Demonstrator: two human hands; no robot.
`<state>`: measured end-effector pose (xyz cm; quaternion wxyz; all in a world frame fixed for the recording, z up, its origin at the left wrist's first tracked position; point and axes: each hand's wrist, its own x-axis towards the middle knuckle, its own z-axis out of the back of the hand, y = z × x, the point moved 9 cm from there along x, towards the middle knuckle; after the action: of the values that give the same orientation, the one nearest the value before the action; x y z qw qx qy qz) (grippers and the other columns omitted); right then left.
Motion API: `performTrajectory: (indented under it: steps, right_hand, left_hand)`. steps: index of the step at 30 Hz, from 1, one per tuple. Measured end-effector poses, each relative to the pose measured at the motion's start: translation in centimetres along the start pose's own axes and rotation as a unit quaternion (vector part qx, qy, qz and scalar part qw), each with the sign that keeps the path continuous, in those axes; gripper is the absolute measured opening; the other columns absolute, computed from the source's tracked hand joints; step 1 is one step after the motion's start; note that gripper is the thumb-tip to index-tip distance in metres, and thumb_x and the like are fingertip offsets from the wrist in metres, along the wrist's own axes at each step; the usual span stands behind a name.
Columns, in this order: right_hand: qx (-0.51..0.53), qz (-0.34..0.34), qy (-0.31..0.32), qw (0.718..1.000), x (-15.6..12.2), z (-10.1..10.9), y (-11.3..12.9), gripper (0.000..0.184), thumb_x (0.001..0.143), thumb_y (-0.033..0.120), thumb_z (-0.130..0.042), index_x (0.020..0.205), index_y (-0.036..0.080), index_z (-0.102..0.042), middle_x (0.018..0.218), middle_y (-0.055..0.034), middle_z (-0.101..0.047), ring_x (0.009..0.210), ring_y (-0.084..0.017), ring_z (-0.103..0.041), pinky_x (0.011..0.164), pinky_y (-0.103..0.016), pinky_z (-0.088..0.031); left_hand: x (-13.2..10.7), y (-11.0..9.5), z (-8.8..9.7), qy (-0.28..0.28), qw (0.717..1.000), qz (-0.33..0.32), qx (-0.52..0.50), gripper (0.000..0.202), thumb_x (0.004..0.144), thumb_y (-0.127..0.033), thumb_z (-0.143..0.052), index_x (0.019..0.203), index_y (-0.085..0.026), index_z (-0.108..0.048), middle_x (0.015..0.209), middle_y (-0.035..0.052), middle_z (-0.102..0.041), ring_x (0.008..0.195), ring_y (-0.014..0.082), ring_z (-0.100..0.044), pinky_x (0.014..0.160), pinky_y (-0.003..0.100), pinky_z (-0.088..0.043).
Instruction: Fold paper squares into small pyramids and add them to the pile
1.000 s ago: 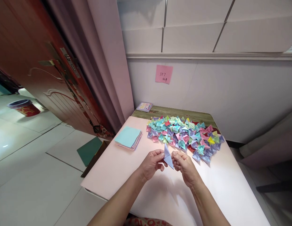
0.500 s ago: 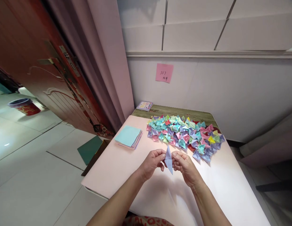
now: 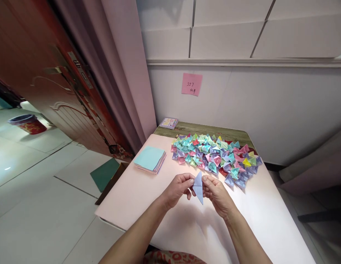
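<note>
Between my two hands, above the table, is a pale blue-violet piece of folded paper (image 3: 198, 187), narrow and pointed at top and bottom, with a crease line across its middle. My left hand (image 3: 179, 189) pinches its left edge between thumb and fingers. On the right edge, my right hand (image 3: 216, 192) grips it the same way, some fingertips hidden behind the paper. Just beyond my hands lies a large cluster of folded paper boats (image 3: 211, 152) in blue, pink, violet, green, yellow and red. A stack of square paper sheets (image 3: 149, 158), light blue on top, sits to the left.
A pale pink cover (image 3: 126, 200) lies over the wooden table (image 3: 214, 128). At the back left corner is a small printed pack (image 3: 169, 123). A pink note (image 3: 191, 84) sticks to the wall. A green-sided box (image 3: 105, 174) stands on the floor beside the table.
The folded paper has turned slightly between my fingers, so its face looks broader. Both hands keep their pinch and have barely moved.
</note>
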<state>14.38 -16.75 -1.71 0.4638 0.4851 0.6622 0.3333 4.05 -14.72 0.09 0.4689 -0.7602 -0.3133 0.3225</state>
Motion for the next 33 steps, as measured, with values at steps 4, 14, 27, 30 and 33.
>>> performTrajectory:
  steps: [4,14,27,30,33]
  right_hand:
    - [0.026,0.001,-0.005,1.000,0.2,-0.1,-0.3,0.040,0.073,0.056,-0.073,0.075,0.017,-0.064,0.060,0.0013,-0.059,0.053,-0.010,-0.050,0.055,-0.023,-0.039]
    - [-0.045,0.028,-0.019,0.998,0.0,0.6,0.8,0.039,0.069,0.055,-0.075,0.079,0.018,-0.068,0.067,-0.0001,-0.062,0.059,-0.013,-0.054,0.060,-0.027,-0.044]
    - [-0.153,0.034,-0.005,0.988,-0.3,1.3,1.6,0.031,0.068,0.041,-0.076,0.084,0.017,-0.067,0.071,-0.0017,-0.066,0.064,-0.015,-0.056,0.059,-0.027,-0.043]
    - [-0.181,0.044,0.006,0.982,-0.3,1.0,1.8,0.022,0.069,0.034,-0.073,0.080,0.017,-0.066,0.068,-0.0002,-0.065,0.062,-0.013,-0.055,0.058,-0.025,-0.041]
    - [-0.192,0.043,0.009,0.981,-0.1,1.0,1.3,0.016,0.068,0.027,-0.070,0.077,0.016,-0.064,0.065,0.0011,-0.064,0.058,-0.011,-0.053,0.055,-0.023,-0.038]
  left_hand:
    - [0.1,0.2,0.0,0.003,1.000,0.009,-0.001,0.032,0.080,-0.046,-0.065,0.082,-0.014,-0.060,0.053,-0.0007,-0.057,0.040,0.0065,-0.044,0.039,0.017,-0.027]
    - [0.0,-0.1,0.5,-0.027,0.999,-0.004,0.031,0.031,0.081,-0.045,-0.064,0.083,-0.014,-0.060,0.054,-0.0002,-0.060,0.039,0.0071,-0.047,0.041,0.019,-0.036]
    - [-0.4,-0.9,0.3,-0.064,0.985,-0.036,0.157,0.021,0.085,-0.032,-0.052,0.084,-0.015,-0.064,0.054,-0.0002,-0.060,0.039,0.0098,-0.051,0.041,0.020,-0.042]
    - [-0.4,-0.6,0.1,-0.061,0.982,-0.035,0.176,0.021,0.085,-0.030,-0.051,0.086,-0.015,-0.065,0.055,0.0000,-0.060,0.040,0.0100,-0.052,0.041,0.020,-0.042]
    - [-0.5,-0.5,-0.2,-0.059,0.979,-0.033,0.195,0.020,0.085,-0.028,-0.050,0.087,-0.015,-0.065,0.056,0.0002,-0.060,0.042,0.0107,-0.054,0.042,0.020,-0.043]
